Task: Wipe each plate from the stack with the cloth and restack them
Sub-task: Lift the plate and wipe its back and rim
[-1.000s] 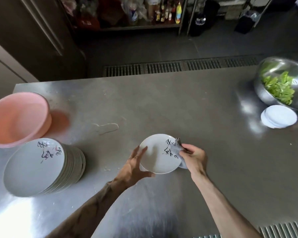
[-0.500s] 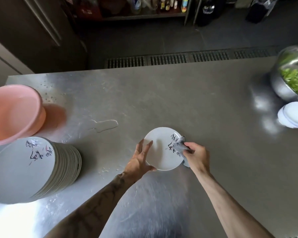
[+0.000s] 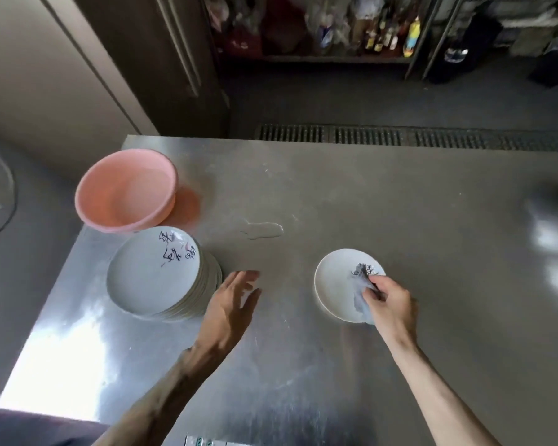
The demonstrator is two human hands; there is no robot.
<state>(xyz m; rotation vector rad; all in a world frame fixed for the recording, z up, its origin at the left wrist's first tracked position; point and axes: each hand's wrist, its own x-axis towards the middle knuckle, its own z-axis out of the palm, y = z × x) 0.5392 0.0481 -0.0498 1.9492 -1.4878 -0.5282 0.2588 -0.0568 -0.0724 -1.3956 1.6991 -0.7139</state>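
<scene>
A single white plate point(image 3: 334, 281) with dark brush writing lies on the steel table point(image 3: 368, 194). My right hand point(image 3: 388, 300) grips a grey cloth point(image 3: 361, 296) and holds it on the plate's right side. A tall stack of the same white plates point(image 3: 155, 272) stands at the table's left. My left hand point(image 3: 232, 300) hovers between the stack and the single plate, fingers straight and holding nothing, close to the stack's right edge.
A pink plastic basin point(image 3: 126, 191) sits just behind the stack near the table's left edge. A small puddle of water point(image 3: 263, 229) lies on the steel behind my hands. A floor drain grate point(image 3: 400, 136) runs beyond the table's far edge.
My left hand has let go of the single plate and moved left toward the stack. My view has swung left, so the metal bowl of greens has left the frame.
</scene>
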